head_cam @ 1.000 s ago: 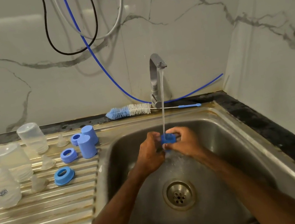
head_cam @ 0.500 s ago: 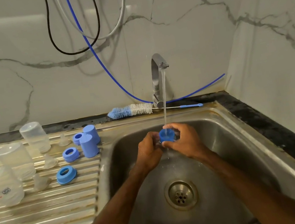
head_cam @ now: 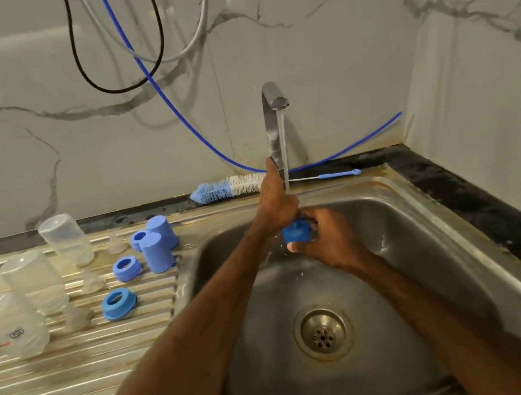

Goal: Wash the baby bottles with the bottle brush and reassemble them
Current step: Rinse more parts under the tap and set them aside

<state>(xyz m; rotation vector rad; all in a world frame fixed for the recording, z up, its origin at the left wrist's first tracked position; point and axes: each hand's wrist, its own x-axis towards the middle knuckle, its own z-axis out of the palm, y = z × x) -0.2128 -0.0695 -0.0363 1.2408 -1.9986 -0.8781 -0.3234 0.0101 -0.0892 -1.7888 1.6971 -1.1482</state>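
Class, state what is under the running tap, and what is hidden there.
Under the tap, the left hand and right hand hold a blue cap in the stream. The hands cover part of the cap; its inside cannot be seen.

the left hand [head_cam: 275, 203] hides part of the brush [head_cam: 229, 187], the right hand [head_cam: 329, 242] much of the blue cap [head_cam: 296, 232].

Brushed steel sink [head_cam: 460, 231], glossy marble wall [head_cam: 314, 59], matt blue plastic caps [head_cam: 157, 252], clear plastic bottles [head_cam: 32, 281].

Left forearm [head_cam: 190, 342], right forearm [head_cam: 446, 314] bare; left hand [head_cam: 276, 208], right hand [head_cam: 326, 241] bare.
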